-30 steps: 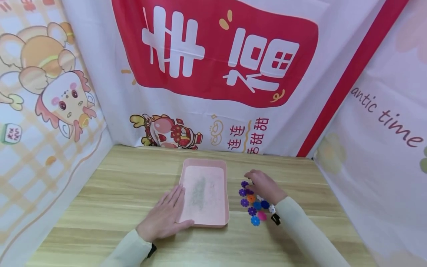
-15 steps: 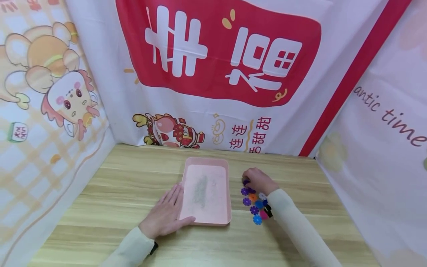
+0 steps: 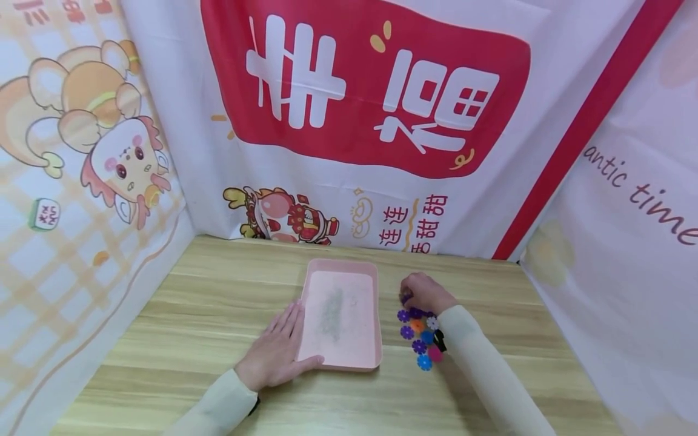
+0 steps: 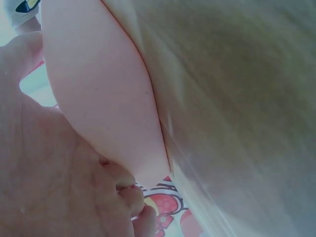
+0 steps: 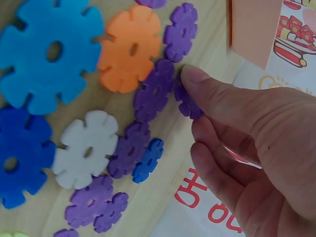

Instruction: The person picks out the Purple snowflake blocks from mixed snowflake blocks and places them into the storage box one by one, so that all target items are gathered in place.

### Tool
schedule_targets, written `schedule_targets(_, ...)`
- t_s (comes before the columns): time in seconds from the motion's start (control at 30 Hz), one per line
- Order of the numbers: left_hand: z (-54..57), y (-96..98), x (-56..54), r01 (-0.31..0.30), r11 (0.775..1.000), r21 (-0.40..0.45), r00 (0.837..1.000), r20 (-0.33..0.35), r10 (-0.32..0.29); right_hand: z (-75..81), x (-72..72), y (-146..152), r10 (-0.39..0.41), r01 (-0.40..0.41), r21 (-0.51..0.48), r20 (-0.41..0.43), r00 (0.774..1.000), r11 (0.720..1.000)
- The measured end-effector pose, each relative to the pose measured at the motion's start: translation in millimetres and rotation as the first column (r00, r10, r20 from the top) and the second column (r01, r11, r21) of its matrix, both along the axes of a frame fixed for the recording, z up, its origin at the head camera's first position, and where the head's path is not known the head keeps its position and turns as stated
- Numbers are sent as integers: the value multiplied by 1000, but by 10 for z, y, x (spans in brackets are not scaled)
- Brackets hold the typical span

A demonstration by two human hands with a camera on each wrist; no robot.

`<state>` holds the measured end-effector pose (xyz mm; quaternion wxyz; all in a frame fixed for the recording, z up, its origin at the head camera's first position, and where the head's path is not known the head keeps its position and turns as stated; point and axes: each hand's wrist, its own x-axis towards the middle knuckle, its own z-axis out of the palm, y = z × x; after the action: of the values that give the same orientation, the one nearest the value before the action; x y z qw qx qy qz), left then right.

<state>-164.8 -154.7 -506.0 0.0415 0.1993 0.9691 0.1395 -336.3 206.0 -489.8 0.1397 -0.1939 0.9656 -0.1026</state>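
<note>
In the head view a shallow pink plastic tray stands on the table. My left hand rests along its left wall with straight fingers, the thumb by the near left corner. In the left wrist view the palm lies close to the tray's outer side. To the right of the tray, my right hand pinches a purple notched plastic disc between thumb and fingers, at the far end of a group of such discs. Beside it are other purple discs, an orange disc and a white disc.
Nearer me in the same group lie a light blue disc and a pink disc. The wooden table ends at a white cloth backdrop with red print, and cloth walls stand on both sides. A black wristband crosses my right wrist.
My right hand has come down at the far end of the discs, and its fingers have closed on a purple one. The left hand stays at the tray; the head view has shifted slightly.
</note>
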Motion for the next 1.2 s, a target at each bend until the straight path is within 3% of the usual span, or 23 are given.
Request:
schedule_targets(0.2,-17,9,13,-1,1000,12,1000,-9,1,101,-24,3,-18,19,-22,72,997,1000)
schedule_targets(0.37,10,-2,10,-13,1000,-6,1000,26,14,245,-61,-40,-16,18,-15,108,994,1000)
schedule_targets(0.57,21,-3,1,-13,1000,2,999,38,13,400,-128,-90,47,-44,-48,71,996,998)
schedule_targets(0.8,-8,22,-13,0,1000,7,1000,27,0,549,-190,-179,53,-51,-75,28,998,996)
schedule_targets(1.2,2,11,-4,3,1000,9,1000,26,-3,746,-297,-666,123,-126,-138,-28,992,982)
